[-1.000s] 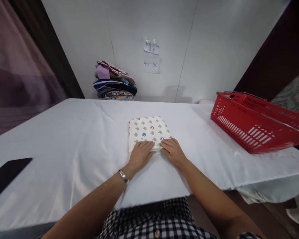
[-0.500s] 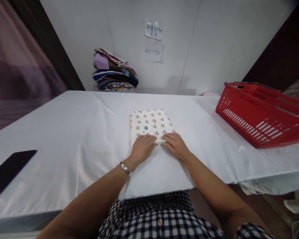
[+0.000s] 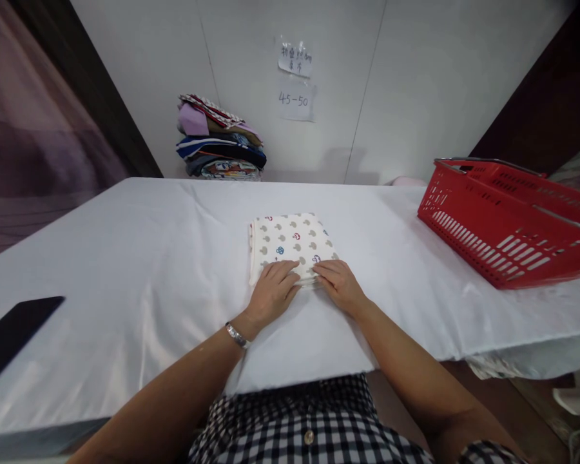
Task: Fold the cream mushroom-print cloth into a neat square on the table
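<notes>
Nearest is the front edge of the table (image 3: 125, 361), its white cover hanging over it just above a checked shirt (image 3: 309, 425). Both forearms cross that edge. The left hand (image 3: 270, 293), a metal watch band (image 3: 235, 335) at its wrist, lies palm down with fingers flat and slightly spread on the near edge of a folded cloth (image 3: 290, 245); the right hand (image 3: 338, 287) lies flat beside it on the same edge, fingers together, and the two sets of fingertips almost meet. Neither hand is closed around the cloth (they press on top of it).

The folded cloth, cream with small grey, red and blue prints, sits square at the middle of the table, its left and far edges free and bare white cover on every side of it. Well to the left, near the front edge, lies a black phone (image 3: 14, 335). To the right a red basket (image 3: 502, 238) stands tilted close to the table's right edge, well apart from the cloth. At the far edge, against the white wall, stands a stack of folded clothes (image 3: 220, 151), and above it to the right two paper notes (image 3: 296, 80) are stuck on the wall.
</notes>
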Demonstrator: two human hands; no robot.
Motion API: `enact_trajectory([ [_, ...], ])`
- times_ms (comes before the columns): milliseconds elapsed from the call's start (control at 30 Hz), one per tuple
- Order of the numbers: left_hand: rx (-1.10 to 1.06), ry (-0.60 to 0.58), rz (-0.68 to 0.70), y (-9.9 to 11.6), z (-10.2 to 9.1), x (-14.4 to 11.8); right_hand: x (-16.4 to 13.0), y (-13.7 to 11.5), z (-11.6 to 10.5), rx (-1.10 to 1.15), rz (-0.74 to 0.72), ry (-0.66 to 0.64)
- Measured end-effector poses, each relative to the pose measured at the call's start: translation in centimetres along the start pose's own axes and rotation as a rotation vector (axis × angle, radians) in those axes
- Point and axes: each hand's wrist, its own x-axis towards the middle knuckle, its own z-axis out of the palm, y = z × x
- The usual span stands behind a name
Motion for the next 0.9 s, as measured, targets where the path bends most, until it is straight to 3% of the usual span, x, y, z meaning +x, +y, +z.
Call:
enact_trajectory([
  [167,0.078,-0.034,0.037,0.21,0.33,0.05,0.14,-0.19,0.13,0.0,0.008,0.027],
  [500,0.176,0.062,0.036,-0.18,0.89,0.08,-0.13,0.15,0.47,0.022,-0.042,0.123],
  [733,0.173,0.034,-0.008,-0.36,0.95,0.27,-0.14,0.03,0.44,-0.049,-0.036,0.008],
  [900,0.176,0.04,-0.015,-0.29,0.96,0.34,-0.15,0.01,0.44,-0.114,-0.047,-0.001],
])
